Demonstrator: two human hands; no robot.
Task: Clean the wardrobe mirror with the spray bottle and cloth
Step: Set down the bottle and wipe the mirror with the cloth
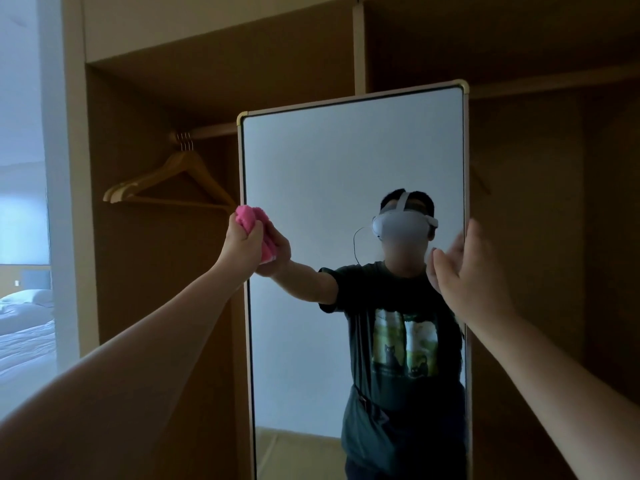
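The mirror (329,161) is tall, with rounded corners and a thin pale frame, and stands upright in front of the open wardrobe (156,98). Its glass reflects a plain wall and the person. At the mirror's 9 o'clock edge the left hand (244,245) is curled tight round a bunched, fluffy pink cloth (251,216) pressed to the glass. At 3 o'clock the right hand (464,271) is spread, fingers straight, probably touching the frame. Wooden hangers (166,185) hang at 10 o'clock.
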